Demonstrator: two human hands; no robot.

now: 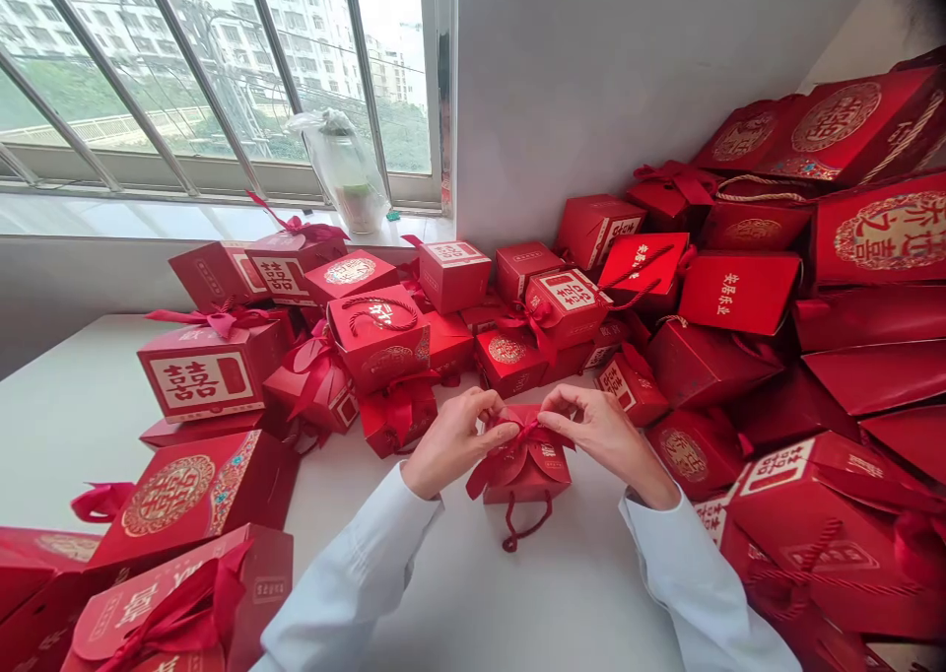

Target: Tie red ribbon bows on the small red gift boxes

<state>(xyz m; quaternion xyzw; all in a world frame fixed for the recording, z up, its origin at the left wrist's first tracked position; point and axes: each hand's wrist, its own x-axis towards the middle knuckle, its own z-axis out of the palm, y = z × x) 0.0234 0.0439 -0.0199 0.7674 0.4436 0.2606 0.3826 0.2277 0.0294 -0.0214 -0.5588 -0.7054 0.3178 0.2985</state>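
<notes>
A small red gift box with a petal-like folded top stands on the white table in front of me. A red ribbon is tied in a bow over its top. My left hand pinches the bow's left loop between thumb and fingers. On the other side, my right hand pinches the right loop. A dark red rope handle hangs from the box's near side down to the table. Other small red boxes lie just beyond both hands.
Red boxes with ribbons crowd the table's left and far side. Larger red gift bags and boxes pile up on the right. A plastic-wrapped cup stands on the sill by a barred window. The white table shows around my forearms.
</notes>
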